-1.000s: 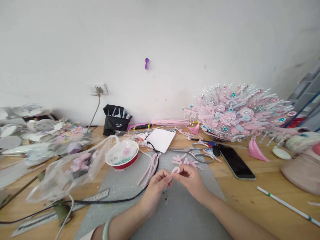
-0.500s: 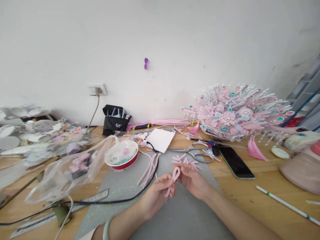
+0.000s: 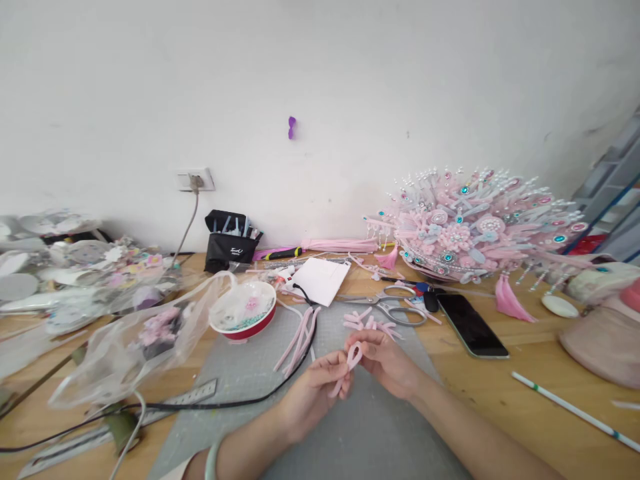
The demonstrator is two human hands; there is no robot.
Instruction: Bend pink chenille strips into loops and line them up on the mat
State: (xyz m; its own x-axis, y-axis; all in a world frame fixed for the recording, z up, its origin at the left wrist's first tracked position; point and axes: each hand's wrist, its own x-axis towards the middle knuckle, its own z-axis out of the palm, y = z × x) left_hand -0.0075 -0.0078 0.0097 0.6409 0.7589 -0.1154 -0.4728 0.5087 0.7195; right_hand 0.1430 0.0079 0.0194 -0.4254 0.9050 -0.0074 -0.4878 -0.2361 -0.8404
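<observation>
A pale pink pipe cleaner (image 3: 355, 357), bent into a loop with its ends crossed, is held over the grey cutting mat (image 3: 350, 443). My left hand (image 3: 320, 387) pinches it where the ends cross, and a tail sticks out below the fingers. At the top of the loop, my right hand (image 3: 383, 357) has its thumb and fingers closed on the right side. Just behind the hands lies a small heap of short pink pipe cleaner pieces (image 3: 373, 323). Longer pink pipe cleaners (image 3: 300, 339) rest on the mat to the left.
Scissors (image 3: 387, 307) and a phone (image 3: 473, 323) lie beyond my right hand. A large beaded pink headdress (image 3: 465, 227) stands at the back right. To the left are a red-rimmed bowl of beads (image 3: 245, 327), a plastic bag (image 3: 120, 357) and a black cable (image 3: 220, 404).
Both hands and the looped pipe cleaner have shifted slightly down, and the loop tilts a little more to the right. Everything else stays in place.
</observation>
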